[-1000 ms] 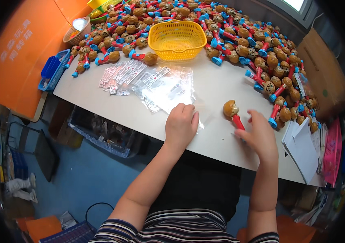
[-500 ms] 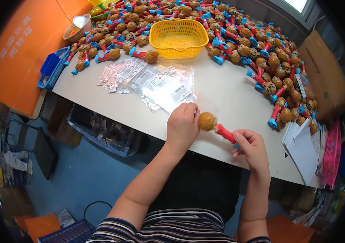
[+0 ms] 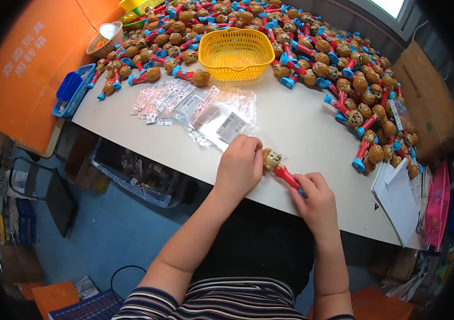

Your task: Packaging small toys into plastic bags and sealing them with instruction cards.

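Right hand (image 3: 317, 200) fingers pinch the toy's (image 3: 280, 168) red stem, left hand (image 3: 240, 165) fingers curl closed against its brown head, toy held just above the desk (image 3: 291, 120) near its front edge. Thin grip: a slip could drop it off the edge. Clear bags (image 3: 221, 120) just beyond the left hand, yellow basket (image 3: 236, 53) and toy pile (image 3: 344, 80) farther back; nothing blocks the hands.

Bright even overhead light, soft shadows; heavy fisheye bending, black vignette corners; far toys perhaps slightly soft.

Both forearms reach up from below — left hand (image 3: 239, 167) curled, fingers bent; right hand (image 3: 315, 196) closed in a grip.
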`<state>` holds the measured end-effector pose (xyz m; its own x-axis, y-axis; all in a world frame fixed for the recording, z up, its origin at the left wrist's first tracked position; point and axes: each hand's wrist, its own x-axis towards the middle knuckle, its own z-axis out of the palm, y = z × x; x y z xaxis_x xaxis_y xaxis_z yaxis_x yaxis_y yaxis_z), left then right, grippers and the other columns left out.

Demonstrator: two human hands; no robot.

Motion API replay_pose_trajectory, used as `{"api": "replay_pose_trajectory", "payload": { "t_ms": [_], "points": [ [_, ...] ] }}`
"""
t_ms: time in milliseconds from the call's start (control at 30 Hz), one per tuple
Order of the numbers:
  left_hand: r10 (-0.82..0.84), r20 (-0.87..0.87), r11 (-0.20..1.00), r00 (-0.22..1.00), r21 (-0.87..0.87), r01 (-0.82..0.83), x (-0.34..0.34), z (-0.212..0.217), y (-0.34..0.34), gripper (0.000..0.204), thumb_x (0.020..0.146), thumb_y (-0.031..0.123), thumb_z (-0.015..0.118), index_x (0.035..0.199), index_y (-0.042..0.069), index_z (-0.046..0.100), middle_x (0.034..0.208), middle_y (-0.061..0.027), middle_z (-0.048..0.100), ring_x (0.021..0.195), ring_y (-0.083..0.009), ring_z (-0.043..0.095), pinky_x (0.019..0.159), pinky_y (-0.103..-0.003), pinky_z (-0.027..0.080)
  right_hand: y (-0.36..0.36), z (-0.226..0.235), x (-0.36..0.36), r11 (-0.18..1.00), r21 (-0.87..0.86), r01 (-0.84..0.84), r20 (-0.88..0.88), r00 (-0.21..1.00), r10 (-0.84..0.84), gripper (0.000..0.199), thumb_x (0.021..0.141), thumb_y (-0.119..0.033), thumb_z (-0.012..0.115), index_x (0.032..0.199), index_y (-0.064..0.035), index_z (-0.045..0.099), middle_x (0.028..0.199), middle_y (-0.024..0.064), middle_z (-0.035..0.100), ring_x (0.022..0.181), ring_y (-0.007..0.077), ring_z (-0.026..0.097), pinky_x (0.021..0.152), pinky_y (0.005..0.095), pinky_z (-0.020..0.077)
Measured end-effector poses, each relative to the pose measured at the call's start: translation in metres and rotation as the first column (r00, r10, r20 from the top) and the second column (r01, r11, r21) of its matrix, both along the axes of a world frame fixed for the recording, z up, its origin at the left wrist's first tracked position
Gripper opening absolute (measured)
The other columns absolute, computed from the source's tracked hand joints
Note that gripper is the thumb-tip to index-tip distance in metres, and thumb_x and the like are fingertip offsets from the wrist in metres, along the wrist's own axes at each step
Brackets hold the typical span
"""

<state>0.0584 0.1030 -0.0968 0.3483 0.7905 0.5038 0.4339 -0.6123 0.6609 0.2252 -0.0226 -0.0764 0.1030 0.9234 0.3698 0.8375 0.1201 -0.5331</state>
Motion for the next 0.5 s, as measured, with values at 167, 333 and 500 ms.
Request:
{"api": "replay_pose_trajectory", "payload": {
  "t_ms": [167,333,500],
  "points": [
    [-0.043,0.054,0.999,0.998,0.006,0.043,0.003,0.006,-0.003,0.008,0.083,-0.001,0.065,0.090,0.000,0.061,0.085,-0.0134,0.060,0.074,-0.0263,0.064,0.065,-0.034,0.052,0.002,-0.005,-0.006,0.999,0.026,0.025,0.002,1.000,-0.025,0.024,0.083,-0.008,0.075,0.105,-0.0016,0.067,0.095,0.0114,0.062,0.071,0.0269,0.064,0.061,0.0337,0.0529],
    [-0.125,0.047,0.990,0.991,0.079,0.121,0.010,0.012,-0.006,0.009,0.083,-0.001,0.065,0.092,0.000,0.061,0.086,-0.0132,0.060,0.076,-0.0267,0.064,0.068,-0.035,0.053,0.010,-0.010,-0.003,0.992,0.096,0.079,-0.224,0.973,-0.056,0.022,0.087,-0.011,0.072,0.106,-0.0007,0.068,0.086,0.0097,0.066,0.066,0.0151,0.063,0.056,0.0261,0.0530],
    [-0.042,0.151,0.998,0.988,0.059,0.033,0.012,0.008,-0.006,0.010,0.082,0.000,0.066,0.091,0.000,0.062,0.086,-0.0131,0.059,0.074,-0.0285,0.062,0.067,-0.036,0.050,0.012,-0.013,0.010,0.923,-0.376,-0.082,-0.924,-0.045,-0.380,0.021,0.094,-0.016,0.068,0.106,0.0017,0.068,0.079,0.0055,0.065,0.057,0.0061,0.058,0.050,0.0184,0.0496]
  ]
}}
